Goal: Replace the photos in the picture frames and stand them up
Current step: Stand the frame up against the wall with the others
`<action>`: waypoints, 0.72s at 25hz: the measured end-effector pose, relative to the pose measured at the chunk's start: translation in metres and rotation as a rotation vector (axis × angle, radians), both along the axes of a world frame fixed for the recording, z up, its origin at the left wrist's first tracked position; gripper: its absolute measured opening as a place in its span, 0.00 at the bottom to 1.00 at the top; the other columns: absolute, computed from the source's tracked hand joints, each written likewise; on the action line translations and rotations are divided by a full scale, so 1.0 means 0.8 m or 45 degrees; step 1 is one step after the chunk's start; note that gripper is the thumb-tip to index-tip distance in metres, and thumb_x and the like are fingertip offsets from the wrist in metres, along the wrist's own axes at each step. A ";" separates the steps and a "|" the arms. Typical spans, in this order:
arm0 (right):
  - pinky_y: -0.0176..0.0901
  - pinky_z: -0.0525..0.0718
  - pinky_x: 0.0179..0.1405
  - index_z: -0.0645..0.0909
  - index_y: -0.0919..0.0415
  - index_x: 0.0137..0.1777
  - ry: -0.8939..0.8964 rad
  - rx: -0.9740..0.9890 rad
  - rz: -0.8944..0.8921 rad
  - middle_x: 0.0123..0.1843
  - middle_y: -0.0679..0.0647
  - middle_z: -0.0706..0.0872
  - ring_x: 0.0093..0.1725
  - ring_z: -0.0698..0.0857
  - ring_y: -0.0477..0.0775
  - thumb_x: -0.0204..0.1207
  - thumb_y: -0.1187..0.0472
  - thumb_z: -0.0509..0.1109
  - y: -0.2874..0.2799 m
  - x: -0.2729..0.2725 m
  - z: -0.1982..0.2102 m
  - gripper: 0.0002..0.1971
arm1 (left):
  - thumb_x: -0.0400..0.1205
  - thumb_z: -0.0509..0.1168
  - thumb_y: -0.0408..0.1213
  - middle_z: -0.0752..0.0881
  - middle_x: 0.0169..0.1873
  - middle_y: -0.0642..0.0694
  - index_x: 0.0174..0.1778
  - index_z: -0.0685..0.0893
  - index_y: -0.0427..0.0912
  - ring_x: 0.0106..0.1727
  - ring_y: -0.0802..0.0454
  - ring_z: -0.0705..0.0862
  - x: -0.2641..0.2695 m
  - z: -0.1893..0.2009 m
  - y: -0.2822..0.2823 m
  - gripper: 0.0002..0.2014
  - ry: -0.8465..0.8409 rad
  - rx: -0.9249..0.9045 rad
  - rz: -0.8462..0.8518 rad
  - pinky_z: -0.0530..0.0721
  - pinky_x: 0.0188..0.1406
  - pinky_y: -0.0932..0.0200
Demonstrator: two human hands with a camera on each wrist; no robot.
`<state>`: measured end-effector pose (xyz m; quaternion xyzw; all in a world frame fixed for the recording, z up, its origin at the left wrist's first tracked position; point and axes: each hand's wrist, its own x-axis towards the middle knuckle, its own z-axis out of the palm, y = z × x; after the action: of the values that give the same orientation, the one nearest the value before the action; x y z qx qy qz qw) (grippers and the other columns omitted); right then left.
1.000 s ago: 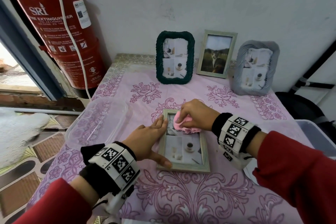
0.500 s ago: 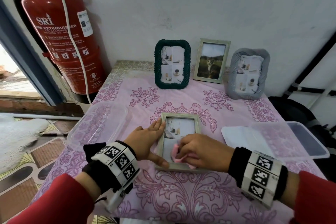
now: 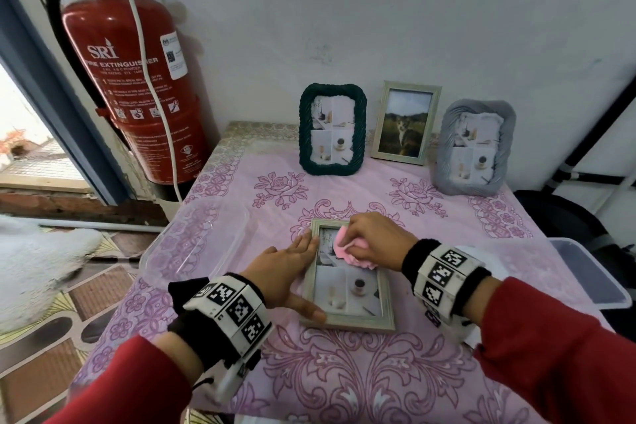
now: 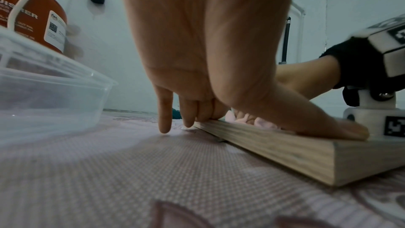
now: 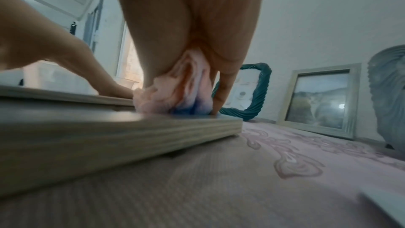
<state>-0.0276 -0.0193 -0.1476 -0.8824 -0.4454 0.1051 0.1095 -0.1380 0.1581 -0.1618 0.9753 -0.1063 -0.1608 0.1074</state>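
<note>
A pale wooden frame [image 3: 358, 319] lies face up on the pink tablecloth, showing a collage photo with a coffee cup. My left hand [image 3: 289, 272] lies flat along its left edge, straight fingers and thumb [image 4: 342, 128] pressing the frame [image 4: 285, 152] down. My right hand [image 3: 373, 239] grips a crumpled pink cloth [image 3: 344, 246] and presses it on the glass near the frame's top. In the right wrist view the cloth [image 5: 175, 91] is bunched between fingers and palm on the frame [image 5: 109, 131].
Three frames stand against the back wall: a dark green one [image 3: 332, 129], a pale one with a cat photo [image 3: 405, 122] and a grey one [image 3: 476, 148]. A clear plastic tub [image 3: 192, 244] sits left, another tub [image 3: 585, 272] right. A red fire extinguisher [image 3: 134, 86] stands by the table's left corner.
My right hand has slid the pink cloth from the frame's lower part back up to its top. The left hand has stayed on the frame's left edge.
</note>
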 end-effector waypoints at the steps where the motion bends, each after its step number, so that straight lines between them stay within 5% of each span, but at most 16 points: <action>1: 0.39 0.73 0.53 0.86 0.59 0.57 -0.011 0.000 -0.012 0.57 0.56 0.85 0.58 0.82 0.54 0.76 0.61 0.68 0.005 0.001 -0.001 0.12 | 0.67 0.71 0.65 0.38 0.82 0.43 0.82 0.38 0.42 0.84 0.53 0.47 0.000 0.000 0.000 0.61 0.005 0.000 0.008 0.58 0.79 0.51; 5: 0.43 0.74 0.59 0.81 0.58 0.61 0.060 0.008 -0.077 0.59 0.56 0.82 0.61 0.79 0.55 0.76 0.57 0.67 0.000 -0.016 -0.004 0.15 | 0.67 0.70 0.65 0.38 0.82 0.44 0.82 0.37 0.42 0.84 0.52 0.44 -0.002 0.000 -0.002 0.61 0.024 0.026 0.028 0.57 0.80 0.50; 9: 0.46 0.81 0.61 0.78 0.57 0.63 0.453 0.306 -0.235 0.64 0.53 0.82 0.60 0.83 0.54 0.74 0.64 0.67 -0.019 -0.032 0.008 0.17 | 0.67 0.70 0.65 0.38 0.83 0.45 0.82 0.37 0.43 0.84 0.51 0.41 -0.003 0.003 -0.002 0.61 0.052 0.031 0.043 0.54 0.81 0.45; 13: 0.27 0.75 0.53 0.82 0.61 0.59 0.369 0.578 -0.275 0.59 0.57 0.83 0.56 0.80 0.47 0.76 0.69 0.65 -0.030 -0.041 0.013 0.12 | 0.65 0.73 0.64 0.42 0.83 0.46 0.83 0.41 0.45 0.84 0.49 0.41 -0.002 0.010 -0.003 0.61 0.070 -0.017 0.088 0.49 0.81 0.43; 15: 0.32 0.72 0.56 0.82 0.59 0.56 0.276 0.625 -0.357 0.56 0.57 0.77 0.56 0.76 0.50 0.72 0.69 0.69 -0.037 -0.041 0.010 0.13 | 0.67 0.71 0.64 0.51 0.83 0.45 0.83 0.50 0.45 0.84 0.48 0.48 0.000 0.016 -0.005 0.56 0.078 -0.060 0.144 0.51 0.81 0.44; 18: 0.38 0.75 0.60 0.77 0.57 0.58 0.215 0.698 -0.566 0.55 0.54 0.69 0.57 0.73 0.51 0.67 0.64 0.76 -0.045 -0.038 0.000 0.19 | 0.75 0.65 0.61 0.73 0.73 0.43 0.76 0.69 0.43 0.74 0.46 0.70 0.005 0.015 -0.017 0.37 -0.141 -0.170 0.297 0.67 0.75 0.52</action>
<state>-0.0578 -0.0551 -0.1478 -0.8838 -0.2436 0.0280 0.3985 -0.1336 0.1444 -0.1495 0.9791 -0.0086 -0.0859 0.1841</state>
